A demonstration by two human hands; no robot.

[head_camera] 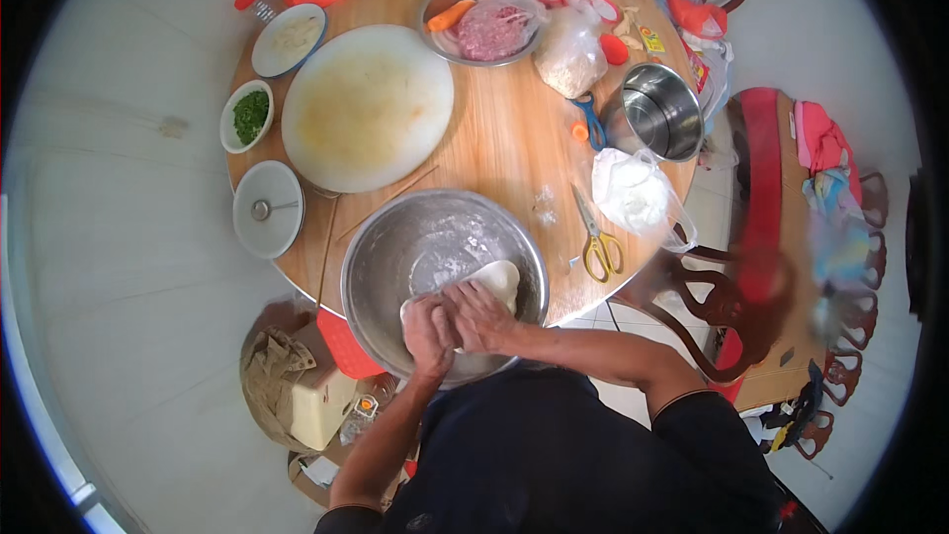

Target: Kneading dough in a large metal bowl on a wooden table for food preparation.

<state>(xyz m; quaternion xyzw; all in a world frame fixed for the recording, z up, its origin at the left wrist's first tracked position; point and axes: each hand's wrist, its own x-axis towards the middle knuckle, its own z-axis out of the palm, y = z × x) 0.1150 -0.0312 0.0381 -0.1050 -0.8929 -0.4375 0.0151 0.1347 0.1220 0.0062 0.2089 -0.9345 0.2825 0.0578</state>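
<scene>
A lump of pale dough lies in a large steel mixing bowl at the table's near edge. My left hand grips the dough's left end, fingers curled over it. Right beside it, my right hand bears down on the middle of the lump, and the two hands touch. Part of the dough is hidden under them; its rounded right end shows. Loose white flour coats the bowl's bottom. A pair of wooden chopsticks rests apart on the table just left of the bowl.
Left stand a round white cutting board, a bowl of chopped greens and a bowl with a spoon. Right are yellow-handled scissors, a bag of white powder and a steel pot. Minced meat sits behind.
</scene>
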